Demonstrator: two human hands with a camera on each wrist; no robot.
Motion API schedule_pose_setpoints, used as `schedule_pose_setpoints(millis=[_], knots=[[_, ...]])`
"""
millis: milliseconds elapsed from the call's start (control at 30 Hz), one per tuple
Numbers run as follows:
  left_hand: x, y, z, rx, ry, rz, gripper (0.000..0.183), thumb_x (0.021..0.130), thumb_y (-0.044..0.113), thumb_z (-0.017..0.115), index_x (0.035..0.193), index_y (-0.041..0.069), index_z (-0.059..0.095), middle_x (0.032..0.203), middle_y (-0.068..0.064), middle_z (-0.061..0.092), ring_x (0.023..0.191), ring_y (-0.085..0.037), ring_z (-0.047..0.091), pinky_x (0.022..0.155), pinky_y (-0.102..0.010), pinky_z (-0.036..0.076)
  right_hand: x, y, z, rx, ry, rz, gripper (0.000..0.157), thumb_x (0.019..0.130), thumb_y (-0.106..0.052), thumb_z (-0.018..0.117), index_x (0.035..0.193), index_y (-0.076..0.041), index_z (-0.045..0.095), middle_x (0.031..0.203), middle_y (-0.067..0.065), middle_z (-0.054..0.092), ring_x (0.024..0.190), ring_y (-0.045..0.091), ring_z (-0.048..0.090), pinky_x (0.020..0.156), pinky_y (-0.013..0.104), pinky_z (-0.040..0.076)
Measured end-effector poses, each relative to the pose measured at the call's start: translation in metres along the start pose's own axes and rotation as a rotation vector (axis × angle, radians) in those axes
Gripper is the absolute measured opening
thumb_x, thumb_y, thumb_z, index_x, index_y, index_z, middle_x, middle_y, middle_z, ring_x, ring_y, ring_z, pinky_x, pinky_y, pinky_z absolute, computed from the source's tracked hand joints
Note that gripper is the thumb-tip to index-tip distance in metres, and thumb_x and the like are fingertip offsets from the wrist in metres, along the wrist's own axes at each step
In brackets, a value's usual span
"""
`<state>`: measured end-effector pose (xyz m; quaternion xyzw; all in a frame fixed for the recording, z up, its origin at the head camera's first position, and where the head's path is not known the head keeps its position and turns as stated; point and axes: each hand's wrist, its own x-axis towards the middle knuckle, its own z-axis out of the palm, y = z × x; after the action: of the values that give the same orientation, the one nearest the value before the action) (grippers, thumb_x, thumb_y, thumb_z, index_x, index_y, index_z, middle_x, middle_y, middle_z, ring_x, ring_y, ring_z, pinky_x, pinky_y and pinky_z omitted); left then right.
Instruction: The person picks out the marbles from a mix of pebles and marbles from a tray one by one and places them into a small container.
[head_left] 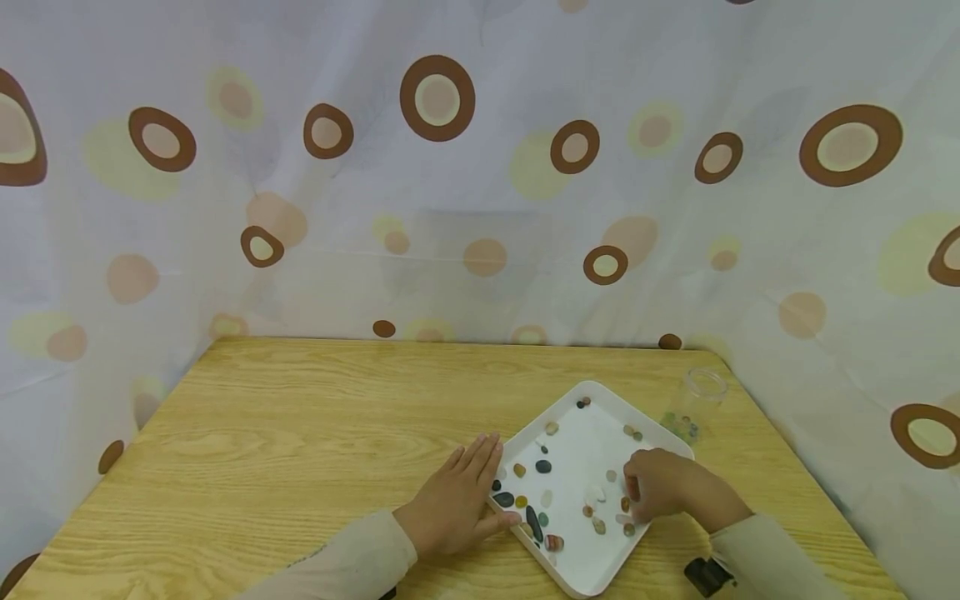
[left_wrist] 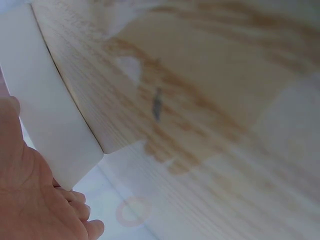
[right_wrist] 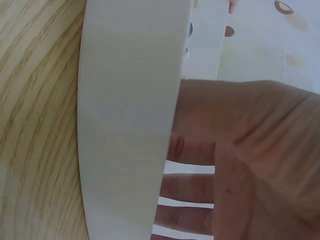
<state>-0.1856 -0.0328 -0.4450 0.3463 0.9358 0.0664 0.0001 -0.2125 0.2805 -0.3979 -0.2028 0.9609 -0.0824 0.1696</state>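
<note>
A white square tray (head_left: 577, 450), one corner toward me, holds many small polished stones. My left hand (head_left: 456, 504) lies at its left corner, fingers straight along one side and thumb on the near-left rim. In the left wrist view the palm faces the outer wall of the tray (left_wrist: 55, 100). My right hand (head_left: 663, 487) reaches over the right rim, fingers bent down into the tray close to a brown stone (head_left: 626, 504). In the right wrist view the tray wall (right_wrist: 130, 120) hides the fingertips of the right hand (right_wrist: 235, 150), so I cannot tell whether they pinch a stone.
A clear cup (head_left: 697, 404) with green and blue pieces in its bottom stands behind the tray's right side. The wood-grain table (head_left: 322, 425) meets a patterned curtain (head_left: 480, 183) at the back. A dark object (head_left: 707, 575) shows beside the right sleeve.
</note>
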Motion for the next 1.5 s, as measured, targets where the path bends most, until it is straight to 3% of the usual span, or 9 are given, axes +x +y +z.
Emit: schedule_pose_setpoints(millis=[233,667,833,1000,1100,1167,1267,1500], knots=[[-0.001,0.001,0.000,-0.005,0.004,0.005,0.089,0.095,0.068,0.022,0.152,-0.001,0.017,0.159,-0.016,0.014,0.146,-0.028,0.016,0.115,-0.045,0.023,0.002,-0.007,0.001,0.012,-0.008,0.087,0.024,0.064,-0.006,0.082,0.061,-0.009,0.058,0.068,-0.001,0.052,0.064,0.016,0.045,0.057,0.030,0.041],[-0.001,0.001,0.002,-0.003,0.004,0.000,0.091,0.094,0.069,0.019,0.152,-0.001,0.017,0.159,-0.016,0.013,0.146,-0.029,0.015,0.115,-0.045,0.023,-0.001,-0.014,0.000,-0.017,0.003,0.098,0.025,0.067,-0.008,0.082,0.061,-0.009,0.057,0.066,-0.001,0.051,0.061,0.016,0.046,0.055,0.031,0.040],[0.000,0.000,0.002,-0.005,0.009,0.008,0.090,0.095,0.068,0.019,0.152,-0.001,0.017,0.159,-0.016,0.013,0.146,-0.029,0.015,0.115,-0.046,0.023,-0.002,-0.010,-0.001,-0.002,0.019,0.064,0.025,0.069,-0.014,0.083,0.065,-0.011,0.059,0.068,-0.002,0.053,0.064,0.016,0.046,0.057,0.032,0.041],[0.000,0.001,-0.001,-0.007,-0.002,0.004,0.090,0.095,0.068,0.021,0.152,-0.001,0.017,0.159,-0.016,0.013,0.147,-0.028,0.015,0.115,-0.045,0.023,-0.004,-0.003,-0.005,0.004,0.118,-0.110,0.024,0.072,-0.019,0.083,0.068,-0.017,0.060,0.074,-0.009,0.055,0.066,0.010,0.045,0.058,0.028,0.039],[-0.001,0.001,-0.002,-0.007,-0.001,0.003,0.089,0.095,0.068,0.021,0.152,-0.001,0.017,0.159,-0.016,0.013,0.147,-0.028,0.015,0.115,-0.045,0.023,-0.006,0.001,-0.010,-0.019,0.189,-0.168,0.023,0.074,-0.016,0.081,0.068,-0.020,0.059,0.090,-0.002,0.064,0.080,0.018,0.059,0.067,0.033,0.048],[-0.001,0.001,-0.001,-0.007,0.001,0.004,0.090,0.095,0.068,0.021,0.152,-0.001,0.017,0.159,-0.016,0.013,0.147,-0.028,0.015,0.115,-0.045,0.023,-0.007,0.003,-0.015,-0.024,0.227,-0.171,0.022,0.076,-0.015,0.079,0.070,-0.021,0.059,0.104,0.009,0.067,0.095,0.031,0.063,0.076,0.041,0.051],[0.000,0.000,0.000,-0.004,0.004,0.003,0.090,0.094,0.069,0.021,0.152,0.000,0.017,0.160,-0.015,0.013,0.147,-0.028,0.015,0.115,-0.045,0.023,-0.011,0.004,-0.025,-0.028,0.301,-0.161,0.018,0.080,-0.014,0.077,0.074,-0.021,0.061,0.119,0.023,0.063,0.111,0.044,0.057,0.087,0.053,0.049],[0.000,0.000,0.001,-0.005,0.001,0.000,0.090,0.094,0.068,0.021,0.152,0.000,0.017,0.160,-0.015,0.013,0.147,-0.028,0.015,0.115,-0.045,0.023,-0.018,0.023,-0.052,-0.032,0.571,-0.107,0.006,0.083,-0.014,0.074,0.087,-0.011,0.069,0.120,0.025,0.061,0.107,0.046,0.056,0.081,0.055,0.049]])
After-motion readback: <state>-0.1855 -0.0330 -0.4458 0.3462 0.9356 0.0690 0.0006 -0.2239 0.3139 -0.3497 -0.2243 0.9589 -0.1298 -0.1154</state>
